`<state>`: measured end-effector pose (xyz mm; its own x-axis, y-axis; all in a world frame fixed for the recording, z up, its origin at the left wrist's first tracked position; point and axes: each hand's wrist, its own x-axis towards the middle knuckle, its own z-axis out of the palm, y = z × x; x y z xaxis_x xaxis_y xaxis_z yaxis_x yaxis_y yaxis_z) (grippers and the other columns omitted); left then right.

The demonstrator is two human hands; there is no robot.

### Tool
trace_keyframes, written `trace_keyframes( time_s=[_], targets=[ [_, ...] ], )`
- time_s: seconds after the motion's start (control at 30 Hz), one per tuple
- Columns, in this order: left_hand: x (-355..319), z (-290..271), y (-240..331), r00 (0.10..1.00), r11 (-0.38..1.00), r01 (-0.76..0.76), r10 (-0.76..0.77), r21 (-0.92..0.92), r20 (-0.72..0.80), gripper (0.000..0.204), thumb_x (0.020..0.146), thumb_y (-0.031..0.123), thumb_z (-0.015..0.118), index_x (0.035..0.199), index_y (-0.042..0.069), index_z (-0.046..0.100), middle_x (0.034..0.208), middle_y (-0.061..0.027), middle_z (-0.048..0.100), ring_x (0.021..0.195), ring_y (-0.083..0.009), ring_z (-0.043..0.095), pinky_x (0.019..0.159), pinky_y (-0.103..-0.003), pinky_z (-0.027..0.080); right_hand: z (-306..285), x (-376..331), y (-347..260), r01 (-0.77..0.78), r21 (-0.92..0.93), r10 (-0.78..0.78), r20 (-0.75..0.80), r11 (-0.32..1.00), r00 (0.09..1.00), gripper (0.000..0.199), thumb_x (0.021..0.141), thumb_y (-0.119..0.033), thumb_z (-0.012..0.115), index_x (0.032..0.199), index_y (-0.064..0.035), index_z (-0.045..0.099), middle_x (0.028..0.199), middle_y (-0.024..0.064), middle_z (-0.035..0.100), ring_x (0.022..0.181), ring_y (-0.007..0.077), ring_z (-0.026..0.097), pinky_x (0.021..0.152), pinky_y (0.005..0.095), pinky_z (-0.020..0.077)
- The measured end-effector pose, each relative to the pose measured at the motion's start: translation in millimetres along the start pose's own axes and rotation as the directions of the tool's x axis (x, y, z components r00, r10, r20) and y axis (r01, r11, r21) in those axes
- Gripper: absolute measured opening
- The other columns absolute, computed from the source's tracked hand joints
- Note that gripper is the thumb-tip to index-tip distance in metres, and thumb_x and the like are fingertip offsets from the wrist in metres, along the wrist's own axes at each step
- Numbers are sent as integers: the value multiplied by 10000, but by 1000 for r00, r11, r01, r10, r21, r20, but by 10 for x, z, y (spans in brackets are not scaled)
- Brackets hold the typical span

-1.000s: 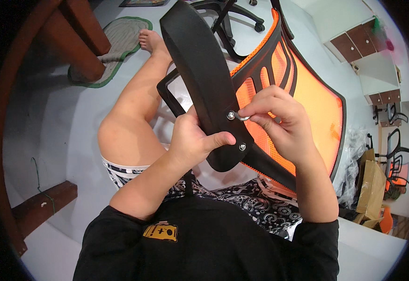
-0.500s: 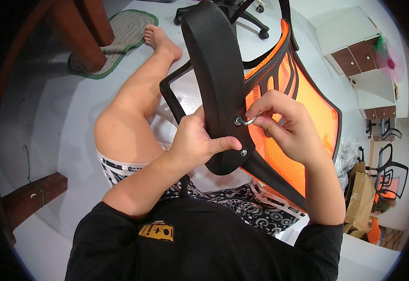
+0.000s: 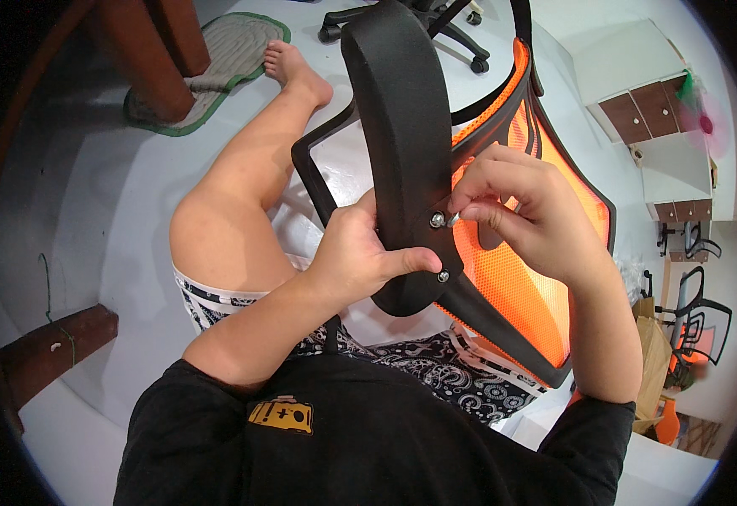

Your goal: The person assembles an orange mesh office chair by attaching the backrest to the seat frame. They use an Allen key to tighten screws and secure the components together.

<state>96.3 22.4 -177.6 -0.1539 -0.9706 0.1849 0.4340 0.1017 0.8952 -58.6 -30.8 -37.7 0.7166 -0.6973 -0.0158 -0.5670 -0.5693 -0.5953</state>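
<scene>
A long, curved black armrest of an office chair stands tilted before me. My left hand is closed around its lower part, thumb lying across the face near a lower bolt. Above that, an upper silver bolt sits in the armrest. My right hand pinches a small silver hex key whose end is at the upper bolt; most of the key is hidden by my fingers. Behind the armrest and right hand is the chair's orange mesh backrest with its black frame.
A black wheeled chair base stands on the floor beyond. Brown wooden legs rest on a grey mat at the upper left. At right are a cardboard box, another chair and white cabinets with brown doors.
My right hand has turned and shifted slightly right, so less of the hex key shows. The armrest's top has tipped a little to the right; my left hand keeps its hold.
</scene>
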Motion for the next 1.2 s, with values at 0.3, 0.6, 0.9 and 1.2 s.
trace_keyframes(
  time_s=[0.3, 0.6, 0.9, 1.2],
  targets=[
    [-3, -4, 37, 1000, 1000, 12, -12, 25, 2, 713, 608, 370, 800, 1098, -37, 480, 967, -93, 611, 891, -117, 559, 781, -258, 452, 46, 17, 9, -1, 52, 4, -65, 999, 998, 118, 701, 61, 604, 771, -33, 610, 824, 56, 522, 765, 166, 553, 646, 257, 461],
    [0, -13, 45, 1000, 996, 10, -10, 90, 5, 727, 604, 402, 794, 1093, -35, 480, 971, -111, 608, 894, -141, 572, 784, -267, 457, 39, 58, 2, 44, -1, -44, -114, 999, 992, 144, 667, 39, 648, 767, -65, 641, 823, 68, 530, 752, 198, 582, 630, 278, 493],
    [2, -3, 51, 1000, 998, 5, -5, 60, 4, 713, 605, 393, 794, 1089, -33, 489, 980, -107, 610, 899, -142, 573, 792, -273, 457, 16, 71, -20, -4, -12, 3, -98, 1000, 995, 108, 673, -10, 673, 757, -69, 638, 800, 59, 538, 724, 196, 575, 604, 275, 478],
    [0, -7, 28, 1000, 998, -5, 5, 55, 3, 713, 599, 389, 797, 1087, -32, 491, 959, -104, 621, 875, -139, 580, 774, -266, 461, 39, -17, -13, -55, -38, 50, -122, 998, 991, 93, 683, -41, 686, 762, -63, 642, 738, 44, 525, 692, 175, 557, 586, 279, 448]
  ],
)
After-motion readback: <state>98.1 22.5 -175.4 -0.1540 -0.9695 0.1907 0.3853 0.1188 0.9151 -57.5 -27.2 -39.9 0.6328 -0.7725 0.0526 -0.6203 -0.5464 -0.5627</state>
